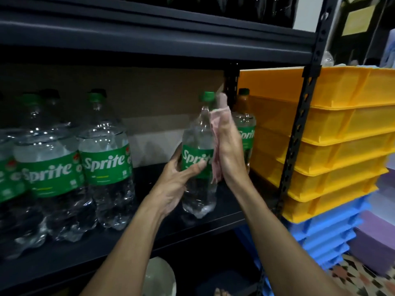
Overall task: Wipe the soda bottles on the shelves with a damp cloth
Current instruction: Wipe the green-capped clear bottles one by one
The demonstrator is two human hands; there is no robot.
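Two bare forearms reach up from the bottom edge toward a dark metal shelf (85, 248). The left hand (177, 180) grips a clear Sprite bottle (197, 133) at its green label, thumb curled across the front and fingers wrapped behind. The right hand (229, 146) is held flat with its fingers straight and together, pressing a pale pink cloth (215, 150) against the bottle's right side, from the shoulder down past the label. The bottle stands roughly upright near the shelf's front edge, green cap on; whether its base touches the board cannot be told.

To the left, well apart from it, a group of other Sprite bottles (106, 163) stands on the same shelf. Just behind the right hand stands one more bottle (245, 124), partly hidden. Beyond the shelf's upright post sits a stack of yellow crates (342, 129) on top of blue crates (324, 233).
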